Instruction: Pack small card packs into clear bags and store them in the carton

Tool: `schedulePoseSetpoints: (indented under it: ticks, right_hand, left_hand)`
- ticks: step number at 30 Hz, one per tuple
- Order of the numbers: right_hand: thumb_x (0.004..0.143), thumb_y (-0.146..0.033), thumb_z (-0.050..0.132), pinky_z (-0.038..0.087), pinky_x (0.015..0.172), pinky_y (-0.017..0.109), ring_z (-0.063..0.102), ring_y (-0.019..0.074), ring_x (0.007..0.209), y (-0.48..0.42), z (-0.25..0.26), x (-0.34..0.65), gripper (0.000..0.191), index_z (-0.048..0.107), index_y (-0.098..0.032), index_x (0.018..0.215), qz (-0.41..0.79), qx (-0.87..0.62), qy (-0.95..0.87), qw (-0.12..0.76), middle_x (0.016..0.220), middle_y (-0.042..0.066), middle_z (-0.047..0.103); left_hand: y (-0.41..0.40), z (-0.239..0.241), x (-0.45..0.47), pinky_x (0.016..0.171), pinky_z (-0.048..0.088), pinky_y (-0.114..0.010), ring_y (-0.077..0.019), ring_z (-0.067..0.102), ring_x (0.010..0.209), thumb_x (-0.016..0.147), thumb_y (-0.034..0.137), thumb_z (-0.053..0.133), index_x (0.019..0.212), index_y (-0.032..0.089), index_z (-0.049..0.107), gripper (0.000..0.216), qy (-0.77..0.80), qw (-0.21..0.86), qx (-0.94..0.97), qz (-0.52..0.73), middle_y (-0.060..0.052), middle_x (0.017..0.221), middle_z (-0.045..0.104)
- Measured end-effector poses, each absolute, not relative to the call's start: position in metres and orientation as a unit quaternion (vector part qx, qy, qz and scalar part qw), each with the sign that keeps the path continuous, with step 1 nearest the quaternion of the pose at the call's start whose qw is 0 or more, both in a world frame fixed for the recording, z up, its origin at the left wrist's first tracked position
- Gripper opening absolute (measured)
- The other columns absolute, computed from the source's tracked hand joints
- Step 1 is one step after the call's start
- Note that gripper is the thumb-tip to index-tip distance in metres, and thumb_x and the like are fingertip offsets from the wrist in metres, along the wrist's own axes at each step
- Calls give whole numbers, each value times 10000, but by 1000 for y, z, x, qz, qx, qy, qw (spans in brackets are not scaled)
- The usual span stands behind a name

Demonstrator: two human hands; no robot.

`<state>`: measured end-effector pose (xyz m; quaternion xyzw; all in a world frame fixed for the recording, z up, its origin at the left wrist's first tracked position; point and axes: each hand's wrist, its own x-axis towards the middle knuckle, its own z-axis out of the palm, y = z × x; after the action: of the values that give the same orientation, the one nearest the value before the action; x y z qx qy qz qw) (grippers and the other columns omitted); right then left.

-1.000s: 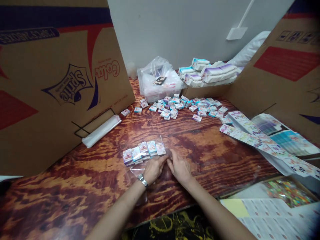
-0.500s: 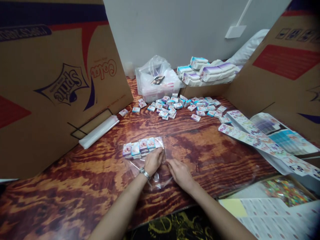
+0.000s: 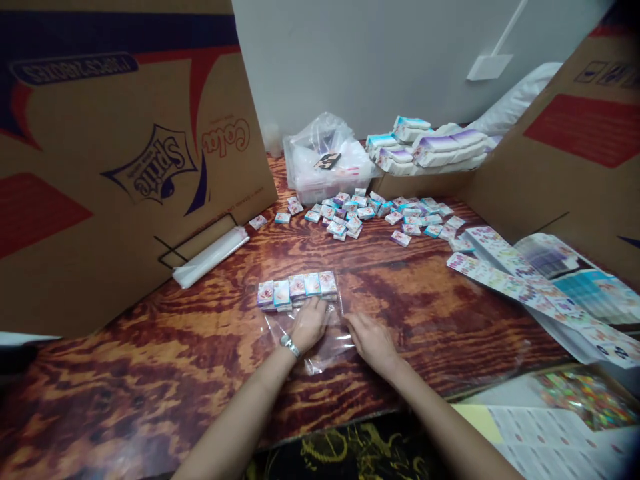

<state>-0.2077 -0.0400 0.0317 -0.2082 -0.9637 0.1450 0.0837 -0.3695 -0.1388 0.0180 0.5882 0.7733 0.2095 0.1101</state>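
Observation:
A row of small printed boxes point(image 3: 297, 285), white with purple and blue, lies stacked at the closed end of a clear plastic bag point(image 3: 316, 363). My left hand point(image 3: 309, 325), with a metal-band watch on the wrist, lies flat over the bag, its fingertips against the near side of the boxes. Whether it is inside the bag or on top, I cannot tell. At the bag's right edge my right hand point(image 3: 373, 341) is closed, thumb and fingers pinching the film. The palms of both hands are hidden.
Loose small boxes point(image 3: 350, 215) are scattered across the back. Behind them stand a plastic tub point(image 3: 327, 192) and wrapped bundles point(image 3: 450, 148). Large cartons point(image 3: 150, 153) wall in both sides. A stack of clear bags point(image 3: 213, 257) lies left, printed sheets point(image 3: 530, 290) right.
The view has shifted, so everything sits slightly further right. My left fingers have drawn back from the bag's right corner and straightened toward the boxes. My right hand stays at the bag's edge.

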Motion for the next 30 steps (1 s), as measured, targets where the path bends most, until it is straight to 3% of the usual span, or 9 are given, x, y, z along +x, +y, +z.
schedulePoseSetpoints:
  ticks: [9, 14, 24, 30]
  right_hand:
    - [906, -148, 384, 483, 740, 255, 632, 168, 836, -37, 27, -210, 266, 571, -166, 1094, 153, -218, -959, 99, 955, 84, 658]
    - [896, -148, 401, 477, 750, 245, 629, 170, 866, -34, 25, -207, 289, 573, -182, 1126, 141, -229, -960, 75, 974, 76, 653]
    - [881, -136, 401, 485, 722, 242, 639, 166, 850, -32, 25, -206, 302, 569, -189, 1126, 139, -230, -961, 70, 990, 70, 658]
    - [885, -149, 416, 482, 691, 237, 645, 162, 811, -31, 19, -202, 288, 572, -200, 1122, 130, -233, -961, 69, 986, 65, 661]
  left_hand:
    - [-135, 19, -372, 815, 435, -369, -226, 471, 954, 862, 277, 474, 1079, 176, 470, 239, 778, 83, 591, 194, -85, 1020, 497]
    - [-156, 18, -376, 802, 426, -383, -225, 469, 902, 899, 241, 385, 893, 183, 519, 146, 787, 74, 584, 183, -81, 917, 504]
    - [-160, 15, -386, 805, 427, -355, -209, 469, 932, 879, 290, 460, 1028, 165, 478, 196, 794, 58, 574, 194, -81, 990, 500]
    - [-173, 18, -383, 767, 429, -370, -214, 491, 834, 929, 273, 337, 836, 175, 522, 229, 803, 59, 569, 167, -80, 848, 526]
